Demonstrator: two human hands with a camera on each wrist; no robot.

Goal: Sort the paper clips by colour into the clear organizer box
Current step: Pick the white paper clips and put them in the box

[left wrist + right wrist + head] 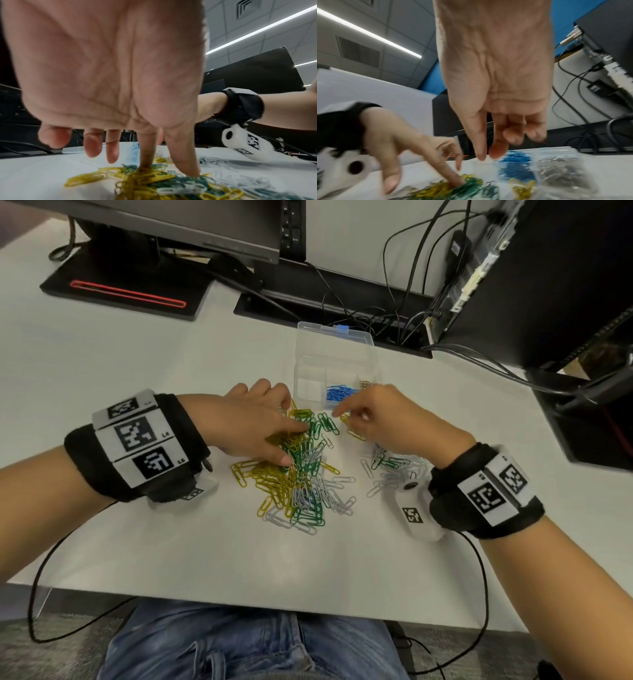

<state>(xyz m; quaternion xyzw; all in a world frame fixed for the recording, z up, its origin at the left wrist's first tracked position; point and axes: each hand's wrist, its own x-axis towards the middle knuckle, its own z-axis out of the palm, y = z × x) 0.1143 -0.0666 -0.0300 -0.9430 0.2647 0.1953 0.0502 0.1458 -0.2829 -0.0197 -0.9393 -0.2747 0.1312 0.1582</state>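
Note:
A mixed pile of yellow, green and white paper clips [301,481] lies mid-table. Behind it stands the clear organizer box [334,344] with its lid up; one compartment holds blue clips [337,395], the one to its right grey clips [559,174]. My left hand [295,445] is spread over the pile, index fingertip and thumb tip pressed down into the yellow and green clips [154,177]. My right hand [342,416] hovers just in front of the box above a few yellow clips [520,188]. Its thumb and index finger [479,148] point down, nothing between them, and the other fingers are curled.
More white clips [394,474] are scattered under my right wrist. Black monitor stands [123,285] and a tangle of cables [394,316] line the back of the white table. A dark computer case [548,285] stands at the right. The table's front edge [274,604] is near my lap.

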